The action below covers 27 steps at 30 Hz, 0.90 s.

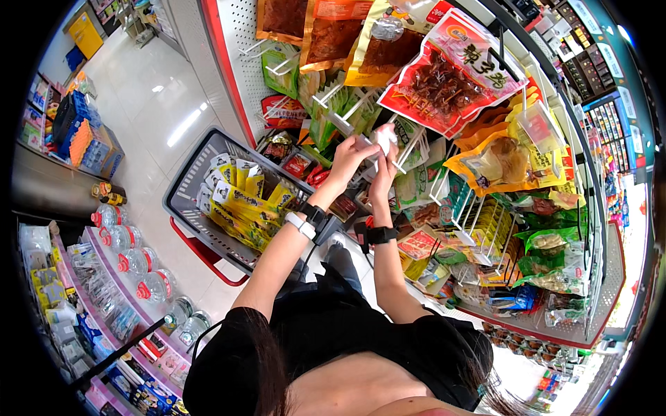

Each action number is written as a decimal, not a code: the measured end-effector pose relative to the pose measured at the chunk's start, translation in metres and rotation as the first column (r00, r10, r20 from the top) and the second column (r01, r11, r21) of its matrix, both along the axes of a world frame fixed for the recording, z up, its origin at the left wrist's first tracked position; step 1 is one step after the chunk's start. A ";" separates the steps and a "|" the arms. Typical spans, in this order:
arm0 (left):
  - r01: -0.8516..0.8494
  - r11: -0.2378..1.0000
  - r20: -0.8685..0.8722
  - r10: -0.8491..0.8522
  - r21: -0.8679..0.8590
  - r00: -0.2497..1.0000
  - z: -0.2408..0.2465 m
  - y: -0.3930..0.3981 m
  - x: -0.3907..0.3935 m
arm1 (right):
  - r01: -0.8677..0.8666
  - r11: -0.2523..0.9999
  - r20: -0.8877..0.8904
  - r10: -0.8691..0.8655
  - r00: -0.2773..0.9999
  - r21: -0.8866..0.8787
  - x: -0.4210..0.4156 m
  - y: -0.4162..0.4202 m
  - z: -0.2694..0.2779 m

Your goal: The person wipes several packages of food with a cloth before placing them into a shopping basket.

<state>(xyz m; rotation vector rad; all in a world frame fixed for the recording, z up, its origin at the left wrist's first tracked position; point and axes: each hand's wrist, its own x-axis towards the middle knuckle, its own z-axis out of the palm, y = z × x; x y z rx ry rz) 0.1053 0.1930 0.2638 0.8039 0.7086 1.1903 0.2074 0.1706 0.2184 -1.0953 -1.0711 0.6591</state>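
Observation:
My left hand [347, 160] reaches up to the front ends of the display hooks. Its fingers close around a clear plastic label holder [367, 141] at a hook's end; part of the holder is hidden by the fingers. Close beside it, my right hand [383, 176] pinches a crumpled white tissue or cloth [385, 138] against the holder. Just above both hands hangs a red and pink snack bag [451, 73] of dark food. Green snack packets [339, 106] hang behind the hooks.
A grey shopping basket [183, 174] with a red handle [200, 255] stands at left, holding several yellow packets [244, 208]. Large water bottles [136, 260] line a low shelf [112, 260]. Metal hooks [476, 218] jut out at right, near yellow food bags [507, 161].

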 end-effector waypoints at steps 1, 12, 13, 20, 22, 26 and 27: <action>0.020 1.000 -0.039 -0.020 0.007 0.999 -0.002 0.001 -0.001 | -0.012 1.000 0.150 0.013 0.989 -0.005 0.001 0.000 0.011; 0.069 0.998 -0.107 -0.069 0.001 0.992 0.000 0.008 -0.004 | 0.153 0.966 0.516 -0.240 0.823 0.206 0.022 0.049 0.000; 0.058 0.998 -0.142 -0.054 0.020 0.988 0.001 0.008 -0.003 | 0.152 0.970 0.452 -0.224 0.863 0.189 0.026 0.058 -0.005; 0.070 0.997 -0.185 -0.063 0.030 0.981 0.012 0.004 -0.008 | 0.248 0.964 0.346 -0.265 0.900 0.092 0.034 0.088 0.012; 0.097 0.995 -0.187 -0.095 -0.001 0.978 0.013 0.004 -0.009 | 0.244 0.966 0.343 -0.258 0.903 0.082 0.035 0.092 0.016; 0.077 0.997 -0.178 -0.079 -0.018 0.981 0.013 0.004 -0.007 | 0.244 0.967 0.340 -0.255 0.905 0.076 0.038 0.096 0.019; 0.078 0.997 -0.173 -0.080 -0.021 0.982 0.013 0.003 -0.007 | 0.250 0.966 0.331 -0.260 0.907 0.072 0.040 0.097 0.018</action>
